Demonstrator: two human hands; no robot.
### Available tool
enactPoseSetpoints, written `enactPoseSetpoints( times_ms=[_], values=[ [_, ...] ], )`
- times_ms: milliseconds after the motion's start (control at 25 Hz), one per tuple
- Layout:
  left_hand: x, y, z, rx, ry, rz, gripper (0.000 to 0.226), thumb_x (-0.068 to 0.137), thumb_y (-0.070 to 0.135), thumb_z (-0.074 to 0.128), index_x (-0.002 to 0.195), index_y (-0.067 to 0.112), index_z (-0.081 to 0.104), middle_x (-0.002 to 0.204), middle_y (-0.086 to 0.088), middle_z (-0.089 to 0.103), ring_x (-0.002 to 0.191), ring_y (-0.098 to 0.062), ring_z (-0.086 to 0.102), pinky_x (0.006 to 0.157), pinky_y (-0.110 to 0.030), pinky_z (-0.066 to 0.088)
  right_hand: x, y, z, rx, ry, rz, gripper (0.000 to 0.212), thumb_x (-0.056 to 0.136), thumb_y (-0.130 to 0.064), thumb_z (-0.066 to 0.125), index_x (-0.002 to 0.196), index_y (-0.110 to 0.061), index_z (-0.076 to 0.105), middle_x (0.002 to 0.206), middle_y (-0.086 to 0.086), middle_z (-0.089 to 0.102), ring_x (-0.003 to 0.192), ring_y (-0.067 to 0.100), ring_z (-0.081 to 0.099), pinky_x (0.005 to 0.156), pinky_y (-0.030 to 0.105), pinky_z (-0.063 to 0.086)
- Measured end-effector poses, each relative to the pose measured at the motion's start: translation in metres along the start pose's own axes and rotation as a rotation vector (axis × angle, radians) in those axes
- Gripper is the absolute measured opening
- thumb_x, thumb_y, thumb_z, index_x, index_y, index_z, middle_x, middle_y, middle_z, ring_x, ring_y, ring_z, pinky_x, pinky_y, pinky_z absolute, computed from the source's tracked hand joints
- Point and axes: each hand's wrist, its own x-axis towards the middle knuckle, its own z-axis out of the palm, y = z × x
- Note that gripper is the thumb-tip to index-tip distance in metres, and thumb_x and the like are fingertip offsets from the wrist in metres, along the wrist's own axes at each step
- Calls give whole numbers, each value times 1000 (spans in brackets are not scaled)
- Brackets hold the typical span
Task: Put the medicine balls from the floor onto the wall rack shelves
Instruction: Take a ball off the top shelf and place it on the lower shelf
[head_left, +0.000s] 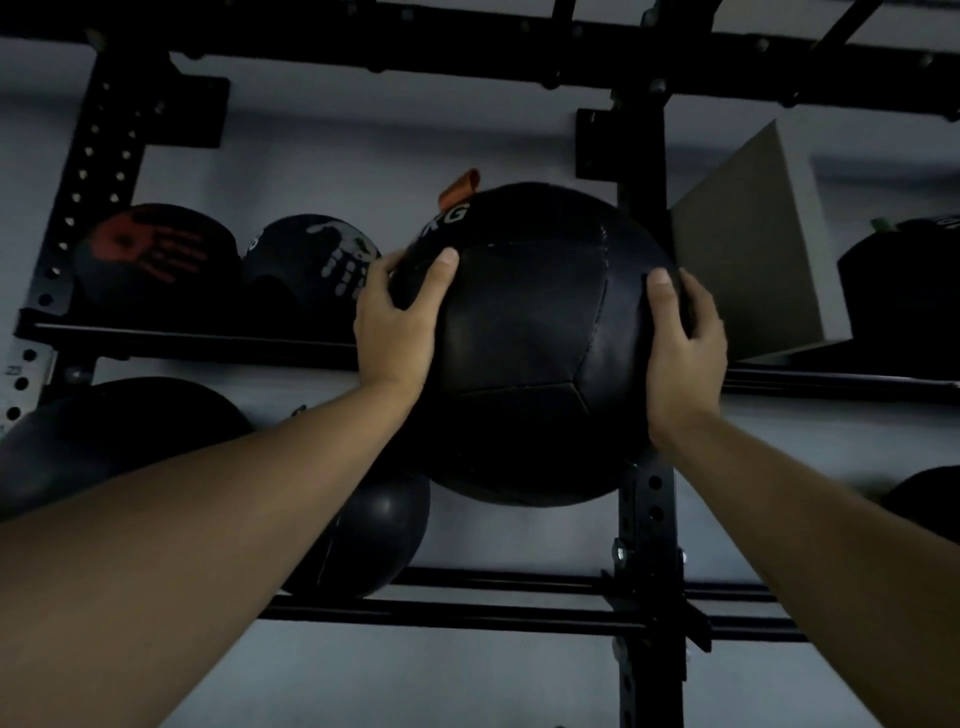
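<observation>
**Big black ball raised to the upper shelf**

The large black medicine ball (535, 343) is up in the air, level with the upper shelf rails (208, 340) of the wall rack, and in front of the black upright post (644, 156). The left hand (397, 322) grasps its left flank with the thumb spread over the front panel; the right hand (680, 343) presses the opposite flank, fingers wrapped round the far side. Whether the ball already bears on the rails I cannot tell, as its bulk hides them.

To do this well, I would say keep both palms squeezing evenly and push the ball to the left of the post, so that it settles between the rails rather than perching on the front one. It looks heavy, so letting go early could see it roll back out.

The gap is tight. Just to the left sits a ball with a white handprint (317, 260), and beyond it one with a red handprint (150, 249). To the right of the post a grey box (753, 260) fills the shelf. An orange tag (460, 187) pokes up behind the ball. Below, a smaller black ball (374, 530) rests on the lower shelf rails (493, 608).
</observation>
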Motion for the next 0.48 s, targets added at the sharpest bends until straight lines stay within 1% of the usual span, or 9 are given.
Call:
enactPoseSetpoints(
  times_ms=[80, 160, 320, 480],
  values=[
    [-10, -4, -4, -4, 0, -43, 64, 91, 67, 70, 143, 30, 64, 147, 2, 66, 137, -17, 63, 119, -34, 51, -6, 0, -5, -36, -7, 19, 81, 87, -79, 57, 158, -42, 53, 162, -7, 51, 152, 21, 48, 129, 53, 36],
    [-19, -6, -9, -3, -4, -80, 63, 92, 67, 70, 144, 31, 64, 148, 2, 65, 137, -17, 62, 120, -36, 51, -12, 1, -10, -58, -13, 36, 77, 88, -76, 58, 157, -42, 54, 162, -7, 50, 153, 21, 46, 130, 52, 34],
    [-35, -13, -12, 7, -5, -103, 60, 94, 64, 71, 144, 30, 63, 147, 1, 65, 138, -17, 62, 118, -35, 52, -25, 13, -19, -47, -9, 58, 82, 83, -77, 59, 155, -39, 57, 159, -5, 54, 149, 18, 50, 128, 44, 39],
    [-50, -31, -13, 7, -1, -144, 54, 96, 60, 73, 141, 30, 65, 144, 1, 67, 132, -15, 64, 112, -30, 54, -35, 32, -24, -53, -22, 95, 88, 77, -79, 60, 155, -37, 59, 156, -6, 58, 145, 15, 55, 127, 41, 41]
  ],
)
